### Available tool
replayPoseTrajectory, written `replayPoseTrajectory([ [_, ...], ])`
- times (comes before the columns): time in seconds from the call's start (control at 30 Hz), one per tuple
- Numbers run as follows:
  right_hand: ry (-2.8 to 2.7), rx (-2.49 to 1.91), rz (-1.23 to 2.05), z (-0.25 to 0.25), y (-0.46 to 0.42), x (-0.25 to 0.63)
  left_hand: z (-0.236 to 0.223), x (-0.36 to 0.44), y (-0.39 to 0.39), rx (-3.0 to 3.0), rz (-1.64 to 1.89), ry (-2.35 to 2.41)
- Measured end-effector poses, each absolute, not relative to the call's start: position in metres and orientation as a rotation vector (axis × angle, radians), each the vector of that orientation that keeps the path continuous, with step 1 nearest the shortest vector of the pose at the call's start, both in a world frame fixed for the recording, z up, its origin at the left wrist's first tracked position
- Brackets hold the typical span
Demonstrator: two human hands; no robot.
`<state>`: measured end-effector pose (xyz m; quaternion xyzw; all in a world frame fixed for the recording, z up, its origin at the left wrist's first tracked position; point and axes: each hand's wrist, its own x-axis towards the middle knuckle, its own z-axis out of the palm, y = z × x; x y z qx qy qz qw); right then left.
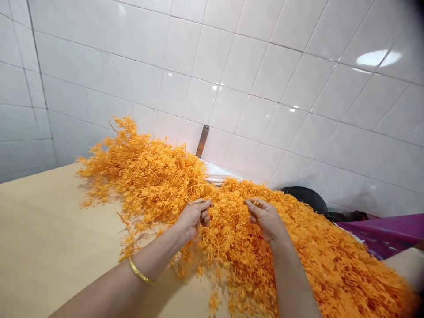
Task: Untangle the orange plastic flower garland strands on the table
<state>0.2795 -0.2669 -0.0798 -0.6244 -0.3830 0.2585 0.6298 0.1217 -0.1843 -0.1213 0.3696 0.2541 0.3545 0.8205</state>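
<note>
Orange sprigs (155, 172) heaped
Left hand (194, 216), seven o'clock, curled round one; right hand (265, 217), four o'clock, half-curled, hold unclear.

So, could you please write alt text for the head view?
A person's left hand and right hand, both curled, at heaped orange flowery sprigs on a pale table. A gold bangle circles the left forearm; a tiled wall stands behind.

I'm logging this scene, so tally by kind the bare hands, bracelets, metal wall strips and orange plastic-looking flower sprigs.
Bare left hand and bare right hand: 2
Gold-coloured band bracelet: 1
Flat brownish metal strip: 1
Orange plastic-looking flower sprigs: too tangled to count
Total: 4, sprigs left out
</note>
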Motion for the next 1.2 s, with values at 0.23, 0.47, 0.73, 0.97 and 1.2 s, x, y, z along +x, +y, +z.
replayPoseTrajectory([
  [0.23, -1.064, -1.384, 0.853, -0.094, -0.258, 0.257, -0.119, 0.125, -0.195, 0.779, 0.738, 0.504],
  [0.47, -0.963, -1.335, 0.707, -0.091, -0.258, 0.262, -0.119, 0.123, -0.198, 0.967, 0.675, 0.506],
  [0.73, -1.08, -1.69, -0.341, -0.089, -0.26, 0.255, -0.109, 0.122, -0.209, 1.082, 0.647, 0.378],
  [0.97, -1.048, -1.768, -0.547, -0.085, -0.26, 0.254, -0.101, 0.117, -0.211, 1.125, 0.558, 0.309],
  [1.2, -0.972, -1.736, -0.495, -0.085, -0.255, 0.248, -0.097, 0.113, -0.209, 1.12, 0.52, 0.246],
])
